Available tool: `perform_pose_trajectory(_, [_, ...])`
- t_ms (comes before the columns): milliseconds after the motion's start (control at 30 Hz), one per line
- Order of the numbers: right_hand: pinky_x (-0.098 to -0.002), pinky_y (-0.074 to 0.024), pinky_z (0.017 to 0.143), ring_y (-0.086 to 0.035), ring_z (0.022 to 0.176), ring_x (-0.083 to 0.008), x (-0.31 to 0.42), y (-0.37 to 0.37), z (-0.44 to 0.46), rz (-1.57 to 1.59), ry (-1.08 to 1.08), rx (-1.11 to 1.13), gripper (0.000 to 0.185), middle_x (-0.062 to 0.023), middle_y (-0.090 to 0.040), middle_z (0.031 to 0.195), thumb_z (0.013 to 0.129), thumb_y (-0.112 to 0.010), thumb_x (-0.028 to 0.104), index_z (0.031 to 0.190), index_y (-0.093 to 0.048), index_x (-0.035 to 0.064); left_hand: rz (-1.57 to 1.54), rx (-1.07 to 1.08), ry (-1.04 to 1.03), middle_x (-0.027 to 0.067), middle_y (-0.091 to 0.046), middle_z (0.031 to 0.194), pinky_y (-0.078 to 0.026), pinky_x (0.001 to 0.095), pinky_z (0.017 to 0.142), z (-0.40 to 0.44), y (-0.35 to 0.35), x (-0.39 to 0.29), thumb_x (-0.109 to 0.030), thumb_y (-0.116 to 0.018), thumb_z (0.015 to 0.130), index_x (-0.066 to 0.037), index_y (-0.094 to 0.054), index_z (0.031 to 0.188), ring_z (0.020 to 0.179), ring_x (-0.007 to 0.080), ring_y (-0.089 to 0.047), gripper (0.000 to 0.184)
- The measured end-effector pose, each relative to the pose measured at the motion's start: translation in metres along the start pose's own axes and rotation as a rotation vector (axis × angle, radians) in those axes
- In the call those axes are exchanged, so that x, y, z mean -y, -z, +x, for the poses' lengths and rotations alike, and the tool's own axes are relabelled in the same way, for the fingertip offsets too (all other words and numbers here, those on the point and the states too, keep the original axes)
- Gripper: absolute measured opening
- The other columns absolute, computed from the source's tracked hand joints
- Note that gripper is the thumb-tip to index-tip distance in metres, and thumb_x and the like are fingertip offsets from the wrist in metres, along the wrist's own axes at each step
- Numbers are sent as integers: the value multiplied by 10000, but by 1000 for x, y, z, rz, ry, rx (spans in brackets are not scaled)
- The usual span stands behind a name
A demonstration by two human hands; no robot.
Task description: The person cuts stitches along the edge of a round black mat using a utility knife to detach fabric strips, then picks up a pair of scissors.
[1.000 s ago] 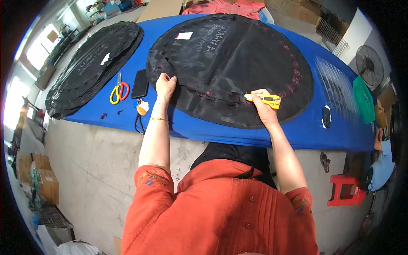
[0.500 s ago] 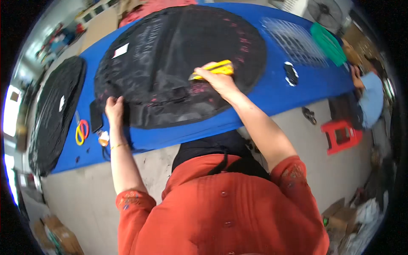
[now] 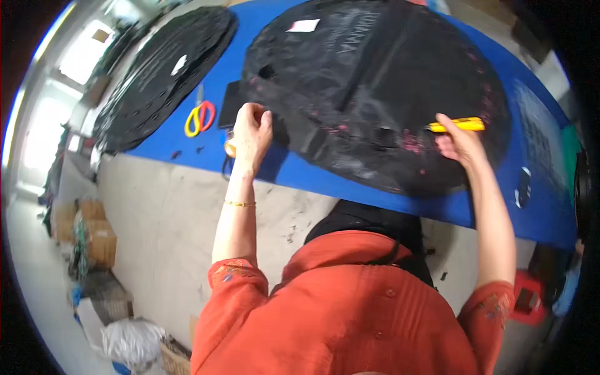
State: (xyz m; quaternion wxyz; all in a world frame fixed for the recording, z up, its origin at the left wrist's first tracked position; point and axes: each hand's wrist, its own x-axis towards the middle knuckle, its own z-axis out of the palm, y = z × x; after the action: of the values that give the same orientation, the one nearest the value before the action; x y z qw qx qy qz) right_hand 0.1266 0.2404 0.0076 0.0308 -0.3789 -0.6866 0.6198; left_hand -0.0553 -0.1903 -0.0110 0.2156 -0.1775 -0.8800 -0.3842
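Note:
A large round black fabric piece [image 3: 400, 81] with pink marks lies on the blue-covered table [image 3: 362, 190]. A white label [image 3: 304, 25] sits on its upper left part. My right hand [image 3: 461, 145] grips a yellow utility knife [image 3: 467, 124] above the right part of the fabric, its tip pointing left. My left hand [image 3: 252, 137] is raised by the fabric's left edge, fingers pinched together; whether anything is between them cannot be made out. Behind it lies a flat black object [image 3: 232, 103], partly covered. Scissors [image 3: 200, 117] with red and yellow handles lie to the left.
A stack of black round pieces [image 3: 156, 81] lies at the table's left end. A clear plastic sheet [image 3: 539, 119] and a small black-and-white item [image 3: 524, 187] are at the right. A red stool [image 3: 528, 299] stands beyond the table. Cardboard boxes [image 3: 99, 240] and bags line the left floor.
My view has swung left, so the table appears shifted right. My left hand has come up off the fabric's edge. The right hand, still holding the knife, has moved toward the fabric's right side.

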Motion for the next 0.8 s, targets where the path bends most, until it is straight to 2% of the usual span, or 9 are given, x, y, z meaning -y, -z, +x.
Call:
perform_pose_trajectory(100, [-211, -495, 403, -618, 438, -93, 6, 1, -4, -143, -23, -61, 600, -32, -667, 604, 759, -787, 704, 732, -588, 138, 108, -134, 30, 138, -700, 887, -542, 343, 770, -2, 33, 17, -113, -688, 912, -2, -656, 985, 811, 232, -687, 137])
perform_pose_trajectory(167, [-213, -493, 404, -624, 443, -101, 8, 4, -1, -165, -106, -54, 616, -44, -663, 602, 755, -789, 706, 734, -585, 125, 78, -176, 243, 157, -701, 921, -544, 364, 776, 0, 49, 39, -154, -676, 919, -2, -665, 999, 837, 274, -700, 172])
perform_pose_trajectory(300, [-211, -498, 390, -627, 441, -106, 7, 10, 5, -120, -177, -35, 620, -63, -676, 621, 738, -802, 705, 740, -588, 123, 381, -125, 274, 212, -652, 990, -513, 463, 848, 1, 68, 77, -273, -692, 919, 2, -653, 979, 959, 388, -642, 284])
perform_pose_trajectory(433, [-202, -496, 392, -626, 444, -81, 14, 17, 3, -37, -264, -47, 577, -51, -684, 613, 762, -808, 668, 716, -607, 129, 501, -161, 39, 224, -643, 1058, -502, 475, 864, 14, 62, 86, -285, -692, 921, -4, -649, 973, 994, 395, -628, 289])
perform_pose_trajectory(533, [-209, -515, 416, -640, 467, -89, 9, 23, 8, -28, -264, -15, 543, -54, -692, 632, 782, -819, 621, 754, -625, 114, 739, -87, 269, 302, -624, 1179, -483, 510, 984, 44, 69, 111, -416, -648, 924, 59, -621, 1096, 1118, 460, -602, 506])
perform_pose_trajectory(600, [-222, -543, 453, -660, 508, -96, 8, 26, 6, -41, -258, 12, 521, -58, -706, 673, 794, -826, 585, 803, -635, 100, 765, 34, 382, 314, -660, 1150, -507, 522, 952, 62, 75, 135, -463, -633, 933, 55, -638, 1098, 1099, 470, -635, 544])
perform_pose_trajectory(633, [-230, -561, 483, -674, 544, -101, 7, 28, 6, -57, -248, 31, 520, -64, -718, 715, 806, -818, 577, 842, -634, 92, 799, 157, 441, 259, -689, 1166, -527, 505, 960, 74, 77, 153, -464, -664, 911, 10, -648, 1157, 1112, 448, -650, 535])
perform_pose_trajectory(700, [-229, -557, 478, -674, 544, -104, 5, 30, 3, -63, -232, 55, 518, -68, -722, 730, 818, -807, 577, 858, -632, 91, 807, 144, 455, 240, -708, 1141, -536, 512, 942, 81, 77, 163, -511, -679, 889, 2, -652, 1143, 1090, 435, -674, 573])
perform_pose_trajectory(800, [-219, -537, 461, -662, 526, -91, 0, 30, -3, -49, -208, 45, 430, -46, -708, 699, 902, -745, 517, 813, -619, 116, 810, 226, 518, 267, -705, 1163, -533, 498, 957, 94, 82, 172, -525, -710, 856, 20, -672, 1143, 1104, 413, -685, 617])
